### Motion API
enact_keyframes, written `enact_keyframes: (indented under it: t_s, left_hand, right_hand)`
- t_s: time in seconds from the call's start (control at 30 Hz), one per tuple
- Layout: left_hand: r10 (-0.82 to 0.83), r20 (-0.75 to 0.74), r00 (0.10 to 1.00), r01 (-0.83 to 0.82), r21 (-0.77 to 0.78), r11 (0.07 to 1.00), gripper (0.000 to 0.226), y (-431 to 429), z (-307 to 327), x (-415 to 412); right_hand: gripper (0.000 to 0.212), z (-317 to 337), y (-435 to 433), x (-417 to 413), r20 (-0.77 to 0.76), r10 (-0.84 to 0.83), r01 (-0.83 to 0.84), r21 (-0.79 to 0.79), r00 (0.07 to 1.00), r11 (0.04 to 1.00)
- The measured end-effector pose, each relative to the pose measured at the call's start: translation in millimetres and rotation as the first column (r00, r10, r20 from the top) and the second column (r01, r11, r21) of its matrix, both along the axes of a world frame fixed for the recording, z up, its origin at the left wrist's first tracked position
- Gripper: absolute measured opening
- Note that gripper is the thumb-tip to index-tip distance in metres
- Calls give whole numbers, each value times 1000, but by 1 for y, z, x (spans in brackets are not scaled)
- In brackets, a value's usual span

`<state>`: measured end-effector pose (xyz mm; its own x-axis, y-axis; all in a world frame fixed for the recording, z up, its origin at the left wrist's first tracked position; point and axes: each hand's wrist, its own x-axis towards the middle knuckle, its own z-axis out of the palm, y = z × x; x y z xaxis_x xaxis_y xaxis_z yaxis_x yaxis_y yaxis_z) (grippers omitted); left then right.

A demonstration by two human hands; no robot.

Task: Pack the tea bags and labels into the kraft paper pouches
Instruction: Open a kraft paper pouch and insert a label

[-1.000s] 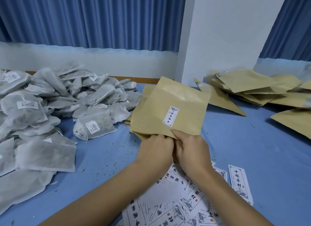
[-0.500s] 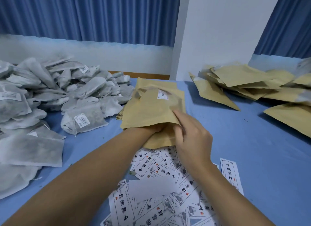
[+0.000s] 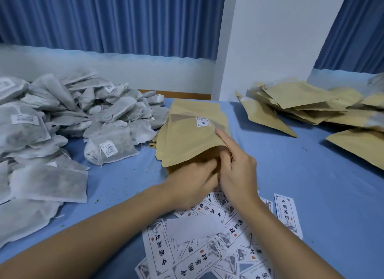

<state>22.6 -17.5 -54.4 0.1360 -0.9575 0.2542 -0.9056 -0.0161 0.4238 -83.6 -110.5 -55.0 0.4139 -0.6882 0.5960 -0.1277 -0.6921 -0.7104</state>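
Observation:
A kraft paper pouch (image 3: 188,141) with a small white sticker lies tilted over a low stack of flat pouches (image 3: 197,109) at the table's middle. My right hand (image 3: 236,170) holds the pouch's near open edge, index finger stretched along its top face. My left hand (image 3: 195,181) is at the pouch mouth with its fingertips hidden inside. Several printed labels (image 3: 207,241) lie scattered beneath my wrists. A big heap of grey tea bags (image 3: 62,120) covers the left side.
A pile of kraft pouches (image 3: 311,108) lies at the back right on the blue tablecloth (image 3: 311,174). A white pillar (image 3: 270,39) and blue curtains stand behind the table. One label (image 3: 287,214) lies apart on the right.
The pouch has come down from upright to lying low over the stack. My left hand has pushed into its mouth, and my right hand now spreads over its top.

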Motion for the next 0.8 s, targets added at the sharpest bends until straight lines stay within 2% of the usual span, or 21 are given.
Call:
enact_keyframes:
  t_s: [0.1,0.23,0.33,0.5,0.6,0.67,0.8]
  left_hand:
    - [-31,60,998,38,-120,992,14,22,-15,0]
    - [-16,121,993,58,-359,932,30,30,-15,-1]
    - [7,155,988,64,-445,893,36,31,-17,-13]
    - [-51,102,993,86,-376,923,37,31,-25,-13]
    - [-117,140,983,156,-317,935,14,31,-24,-12]
    - [-124,177,976,176,-313,933,6,29,-22,-12]
    - [-84,141,986,123,-292,949,13,29,-24,-12]
  right_hand:
    - [46,-1,2,1,-59,-13,10,-40,998,999]
    - [41,-1,4,3,-158,-54,42,-73,986,996]
    - [37,0,5,2,-182,-67,54,-77,981,996]
    - [36,2,3,-1,-207,-97,78,-97,973,992]
    - [36,2,2,-2,-214,-120,99,-105,969,989]
    - [35,3,3,-1,-202,-120,98,-116,972,988]
    - [35,3,6,0,-216,-120,92,-136,969,986]
